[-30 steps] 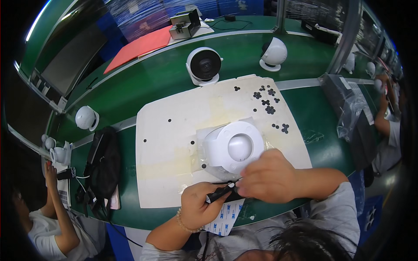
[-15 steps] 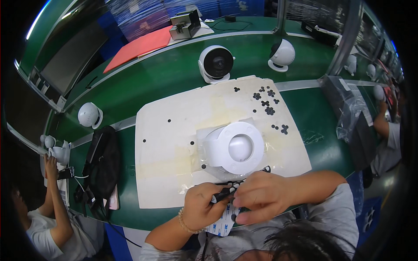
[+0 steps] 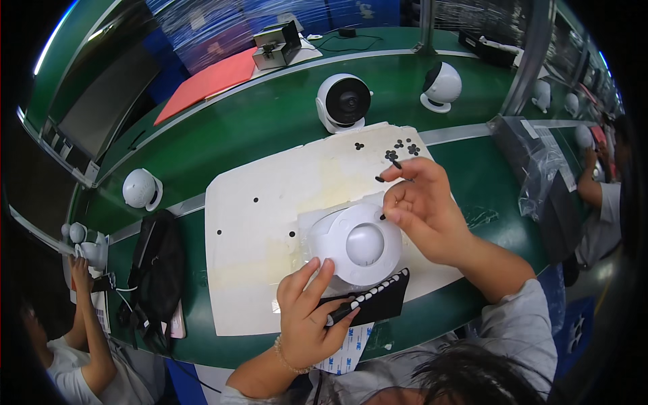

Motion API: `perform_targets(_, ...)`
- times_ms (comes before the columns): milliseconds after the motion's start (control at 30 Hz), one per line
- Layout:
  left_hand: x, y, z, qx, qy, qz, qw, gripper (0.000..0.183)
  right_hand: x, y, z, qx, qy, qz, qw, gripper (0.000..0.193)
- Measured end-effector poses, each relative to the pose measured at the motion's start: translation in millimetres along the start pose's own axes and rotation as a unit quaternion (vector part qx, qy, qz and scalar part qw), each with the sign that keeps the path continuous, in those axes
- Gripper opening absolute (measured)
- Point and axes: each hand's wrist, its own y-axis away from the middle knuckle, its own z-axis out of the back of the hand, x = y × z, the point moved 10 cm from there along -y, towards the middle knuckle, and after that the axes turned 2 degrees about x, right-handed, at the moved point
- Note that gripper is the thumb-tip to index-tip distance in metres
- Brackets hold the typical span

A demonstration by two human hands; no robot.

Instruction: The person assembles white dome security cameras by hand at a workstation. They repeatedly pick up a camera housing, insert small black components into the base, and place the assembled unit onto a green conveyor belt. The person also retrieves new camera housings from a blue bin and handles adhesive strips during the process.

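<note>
A white round camera base (image 3: 354, 260) with a ring-shaped face and a central recess lies on clear plastic on the white board. My left hand (image 3: 307, 314) is closed on a black adhesive sheet (image 3: 381, 304) with white round spots along its edge; two of its fingertips rest against the base. A white backing sheet with blue print (image 3: 344, 347) hangs below that hand. Over the right side of the ring, my right hand (image 3: 428, 212) pinches a small round black pad (image 3: 383, 217) by the thumb tip. Other small black spots show on its stretched fingertips.
The white board (image 3: 250, 283) carries scattered black pads and clusters of them (image 3: 391, 155). Beyond stand white cameras (image 3: 344, 101). A black bag (image 3: 155, 263) lies left, a grey box with plastic wrap (image 3: 533, 162) right. Other people (image 3: 74, 344) work at both sides.
My right hand has left the black sheet and moved up and right to the ring's edge with a pad. My left hand keeps the sheet, now fanned out, with two fingers reaching the base.
</note>
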Motion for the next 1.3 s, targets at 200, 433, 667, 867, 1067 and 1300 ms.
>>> perform_targets(200,-1,5,1,-0.002,-0.030,0.014,0.999,0.017,-10,-4,-3,0.008,-0.030,-0.056,0.998,0.055)
perform_targets(433,-1,5,0,0.001,-0.026,0.017,1.000,0.017,-9,-3,-4,0.015,0.020,-0.061,0.998,0.055)
perform_targets(667,-1,4,1,0.002,-0.032,0.025,0.999,0.016,18,5,-8,-0.017,0.270,0.051,0.961,0.046)
perform_targets(867,-2,4,2,-0.001,-0.029,0.015,0.999,0.015,42,-1,-8,-0.038,0.329,0.163,0.929,0.047)
perform_targets(1067,-3,3,2,-0.008,-0.039,0.003,0.999,0.014,4,-23,-35,0.061,0.123,0.019,0.990,0.049)
perform_targets(1300,-4,3,2,-0.001,-0.043,-0.004,0.999,0.019,-1,-23,-40,0.089,0.137,-0.005,0.987,0.048)
